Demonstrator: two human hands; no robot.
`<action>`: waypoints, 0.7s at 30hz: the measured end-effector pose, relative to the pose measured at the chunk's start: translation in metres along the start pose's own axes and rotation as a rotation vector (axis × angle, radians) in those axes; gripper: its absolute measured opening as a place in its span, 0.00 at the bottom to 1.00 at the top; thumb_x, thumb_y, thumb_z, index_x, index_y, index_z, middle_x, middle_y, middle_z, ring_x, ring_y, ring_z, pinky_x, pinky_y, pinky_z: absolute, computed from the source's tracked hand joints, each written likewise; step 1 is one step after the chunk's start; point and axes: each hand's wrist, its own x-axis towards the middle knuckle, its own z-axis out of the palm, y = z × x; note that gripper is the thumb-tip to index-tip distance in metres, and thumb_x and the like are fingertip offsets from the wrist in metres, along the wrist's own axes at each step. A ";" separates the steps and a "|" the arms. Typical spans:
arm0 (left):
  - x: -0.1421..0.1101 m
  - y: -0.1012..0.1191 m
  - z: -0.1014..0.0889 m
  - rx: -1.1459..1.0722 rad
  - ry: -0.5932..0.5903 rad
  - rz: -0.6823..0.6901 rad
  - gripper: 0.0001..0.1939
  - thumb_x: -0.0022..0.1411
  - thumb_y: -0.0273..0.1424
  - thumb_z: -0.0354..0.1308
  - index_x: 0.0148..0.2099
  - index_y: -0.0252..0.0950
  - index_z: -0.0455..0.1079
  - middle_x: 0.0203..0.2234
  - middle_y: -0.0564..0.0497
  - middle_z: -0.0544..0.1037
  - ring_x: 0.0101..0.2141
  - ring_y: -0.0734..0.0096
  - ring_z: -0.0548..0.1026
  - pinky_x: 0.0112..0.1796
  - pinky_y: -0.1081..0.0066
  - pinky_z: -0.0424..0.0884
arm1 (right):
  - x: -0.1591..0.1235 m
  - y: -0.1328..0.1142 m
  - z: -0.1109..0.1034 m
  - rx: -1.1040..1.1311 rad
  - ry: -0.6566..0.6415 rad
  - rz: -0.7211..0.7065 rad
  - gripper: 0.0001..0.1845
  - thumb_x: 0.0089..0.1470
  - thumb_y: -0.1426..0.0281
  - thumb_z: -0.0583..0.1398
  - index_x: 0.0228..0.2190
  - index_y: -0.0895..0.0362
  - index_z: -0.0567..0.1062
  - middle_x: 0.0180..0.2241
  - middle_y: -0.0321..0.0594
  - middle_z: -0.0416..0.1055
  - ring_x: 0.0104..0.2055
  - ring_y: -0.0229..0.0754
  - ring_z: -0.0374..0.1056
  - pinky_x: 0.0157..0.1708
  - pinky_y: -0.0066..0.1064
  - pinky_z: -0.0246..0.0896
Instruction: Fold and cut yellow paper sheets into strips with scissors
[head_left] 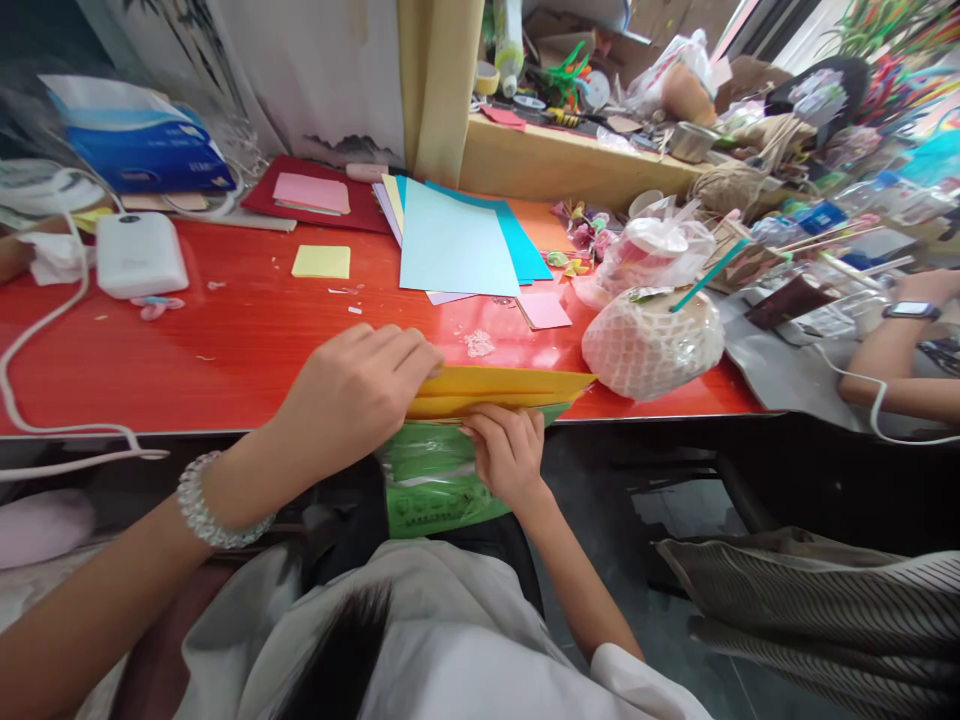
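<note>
The green packet (435, 495) is in front of the red table (247, 340). On the packet's upper edge, the right hand (510, 450) has a narrow grip, with bent fingers. The left hand (360, 385) holds firmly the left end of the yellow paper (517, 382), which is along the packet's top. Beyond the packet, to its right, stands a net-wrapped round thing (652, 350); farther beyond it lies a pale blue sheet (457, 240).

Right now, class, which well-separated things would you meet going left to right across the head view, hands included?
White boxy device → left hand → right hand → net-wrapped fruit with a teal straw → another person's wristwatch.
</note>
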 end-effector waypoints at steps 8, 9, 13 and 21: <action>-0.010 0.012 0.005 -0.010 -0.078 0.186 0.09 0.62 0.25 0.51 0.28 0.36 0.64 0.22 0.51 0.66 0.25 0.67 0.64 0.27 0.66 0.59 | -0.012 0.002 0.007 -0.012 -0.056 -0.017 0.05 0.59 0.72 0.56 0.34 0.58 0.72 0.32 0.41 0.74 0.31 0.39 0.63 0.35 0.32 0.53; -0.010 0.014 0.004 0.017 -0.071 0.189 0.09 0.61 0.24 0.51 0.27 0.36 0.64 0.21 0.51 0.66 0.25 0.67 0.64 0.27 0.66 0.59 | -0.013 0.002 0.007 -0.018 -0.055 -0.020 0.05 0.59 0.72 0.55 0.33 0.57 0.72 0.32 0.41 0.74 0.31 0.39 0.63 0.36 0.32 0.53; -0.007 0.019 0.003 0.142 0.017 0.203 0.12 0.59 0.19 0.51 0.25 0.36 0.63 0.19 0.53 0.65 0.24 0.69 0.64 0.27 0.67 0.59 | -0.012 0.003 0.007 -0.037 -0.043 -0.021 0.06 0.59 0.71 0.55 0.32 0.57 0.72 0.30 0.41 0.73 0.31 0.39 0.64 0.36 0.32 0.54; -0.004 0.013 0.000 0.231 0.246 0.123 0.07 0.58 0.21 0.55 0.30 0.36 0.68 0.26 0.53 0.74 0.32 0.68 0.71 0.33 0.66 0.62 | 0.005 0.001 -0.005 0.004 -0.002 0.058 0.08 0.59 0.71 0.54 0.31 0.54 0.73 0.28 0.37 0.73 0.34 0.41 0.67 0.41 0.32 0.57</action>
